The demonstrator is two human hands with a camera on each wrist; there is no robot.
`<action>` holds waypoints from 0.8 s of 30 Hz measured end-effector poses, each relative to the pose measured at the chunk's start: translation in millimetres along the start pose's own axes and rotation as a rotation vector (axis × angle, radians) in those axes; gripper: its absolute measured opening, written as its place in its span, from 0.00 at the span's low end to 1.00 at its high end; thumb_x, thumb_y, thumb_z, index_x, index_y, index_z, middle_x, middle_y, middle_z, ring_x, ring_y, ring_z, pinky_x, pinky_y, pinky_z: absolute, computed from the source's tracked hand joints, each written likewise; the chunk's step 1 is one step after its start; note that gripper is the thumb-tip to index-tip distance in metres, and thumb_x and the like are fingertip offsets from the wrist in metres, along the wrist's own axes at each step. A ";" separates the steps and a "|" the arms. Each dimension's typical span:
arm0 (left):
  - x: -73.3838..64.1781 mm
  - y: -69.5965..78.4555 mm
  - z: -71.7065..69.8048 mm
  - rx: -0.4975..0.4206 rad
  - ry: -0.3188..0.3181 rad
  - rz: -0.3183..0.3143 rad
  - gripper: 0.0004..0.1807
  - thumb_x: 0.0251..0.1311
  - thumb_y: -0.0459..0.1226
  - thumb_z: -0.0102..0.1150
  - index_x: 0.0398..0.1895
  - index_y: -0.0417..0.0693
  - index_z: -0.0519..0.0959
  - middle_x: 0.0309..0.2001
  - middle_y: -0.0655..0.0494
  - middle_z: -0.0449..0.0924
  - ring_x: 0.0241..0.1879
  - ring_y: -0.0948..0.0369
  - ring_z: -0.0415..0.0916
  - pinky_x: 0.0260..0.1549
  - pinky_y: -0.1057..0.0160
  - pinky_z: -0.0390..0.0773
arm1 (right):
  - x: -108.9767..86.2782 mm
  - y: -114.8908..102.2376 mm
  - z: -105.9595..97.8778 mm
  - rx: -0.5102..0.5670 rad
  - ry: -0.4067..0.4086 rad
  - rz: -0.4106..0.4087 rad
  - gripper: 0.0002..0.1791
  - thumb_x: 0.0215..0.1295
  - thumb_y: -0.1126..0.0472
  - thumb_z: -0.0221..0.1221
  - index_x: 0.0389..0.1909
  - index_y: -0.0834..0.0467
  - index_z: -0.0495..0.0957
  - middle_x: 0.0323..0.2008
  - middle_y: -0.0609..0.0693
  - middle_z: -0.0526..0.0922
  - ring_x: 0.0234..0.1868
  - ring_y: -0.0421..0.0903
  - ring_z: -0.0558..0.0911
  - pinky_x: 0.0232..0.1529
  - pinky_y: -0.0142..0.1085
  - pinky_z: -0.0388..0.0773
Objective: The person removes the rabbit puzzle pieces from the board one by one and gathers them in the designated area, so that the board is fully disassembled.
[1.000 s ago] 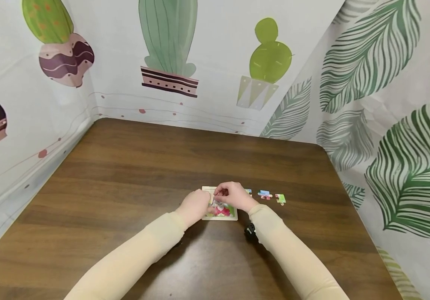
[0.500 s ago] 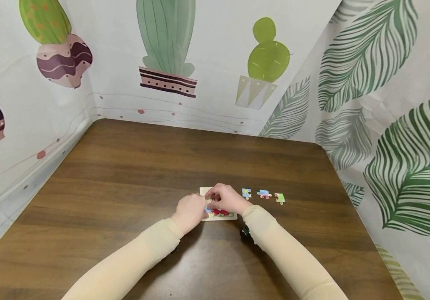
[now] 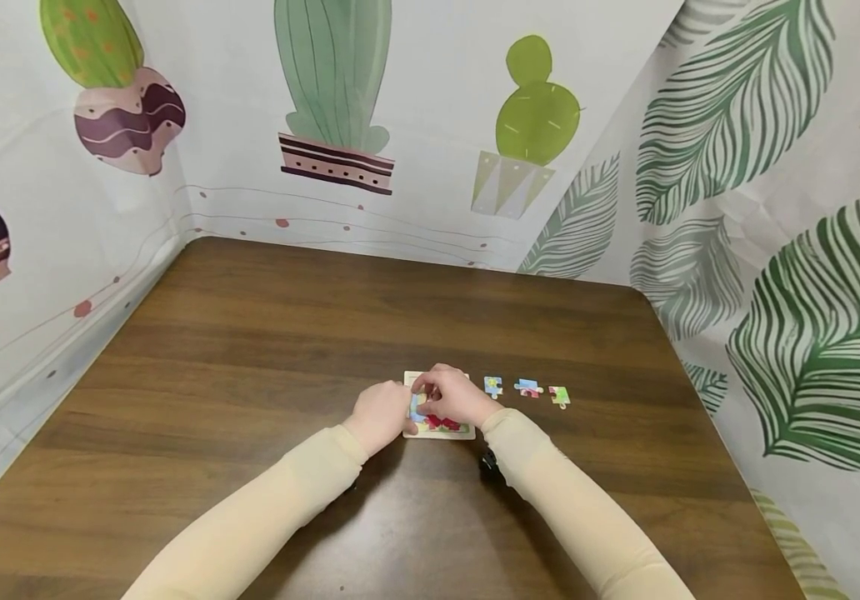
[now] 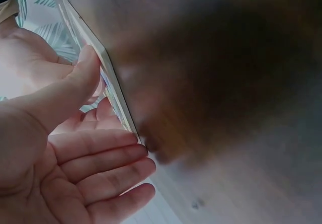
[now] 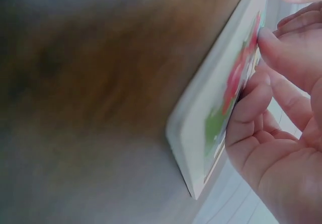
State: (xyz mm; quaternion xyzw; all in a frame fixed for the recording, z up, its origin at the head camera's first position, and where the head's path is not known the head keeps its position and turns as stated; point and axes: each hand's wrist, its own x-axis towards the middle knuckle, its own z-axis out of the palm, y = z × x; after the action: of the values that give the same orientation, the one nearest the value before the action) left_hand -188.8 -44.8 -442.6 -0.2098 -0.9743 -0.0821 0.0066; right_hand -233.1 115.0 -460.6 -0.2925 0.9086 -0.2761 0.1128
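Note:
A small jigsaw board (image 3: 441, 436) with a pale frame and a pink, green and blue picture lies mid-table. My left hand (image 3: 377, 417) rests along its left edge; in the left wrist view its thumb lies on the frame (image 4: 116, 90) and its fingers extend fairly straight. Over the upper left of the board, my right hand (image 3: 454, 396) has thumb and fingers bent together at a light blue puzzle piece (image 3: 417, 410), which they mostly cover. The right wrist view shows the thumb tip on the picture, past the board's frame (image 5: 188, 138).
Three loose puzzle pieces lie in a row right of the board: a blue one (image 3: 493, 385), a blue and red one (image 3: 528, 387) and a green one (image 3: 560, 396). The brown wooden table (image 3: 265, 333) meets patterned cloth walls (image 3: 430, 125) behind and at the sides.
My right hand has moved slightly left across the board and now stays there, uncovering the nearest loose piece. My left hand has shifted a little left, to the board's edge.

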 end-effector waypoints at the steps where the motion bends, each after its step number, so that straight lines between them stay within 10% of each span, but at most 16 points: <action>1: 0.7 -0.2 -0.5 -0.009 -0.010 -0.001 0.22 0.37 0.51 0.75 0.25 0.43 0.81 0.26 0.51 0.82 0.24 0.56 0.81 0.20 0.61 0.80 | 0.1 0.2 0.2 0.009 -0.002 0.016 0.14 0.53 0.64 0.68 0.42 0.58 0.80 0.34 0.51 0.75 0.32 0.41 0.74 0.36 0.31 0.73; 24: 10.0 6.0 -2.7 0.019 -0.039 -0.048 0.19 0.39 0.49 0.74 0.28 0.46 0.83 0.26 0.51 0.84 0.24 0.55 0.82 0.22 0.59 0.80 | 10.3 4.9 -2.6 0.098 0.018 0.078 0.03 0.61 0.64 0.61 0.32 0.58 0.78 0.24 0.46 0.74 0.25 0.39 0.70 0.28 0.30 0.69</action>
State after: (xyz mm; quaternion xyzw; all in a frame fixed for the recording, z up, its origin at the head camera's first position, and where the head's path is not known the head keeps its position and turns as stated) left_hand -195.5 -35.8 -438.6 -0.1880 -0.9797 -0.0690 -0.0122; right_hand -244.5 113.4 -461.6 -0.2486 0.9056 -0.3183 0.1295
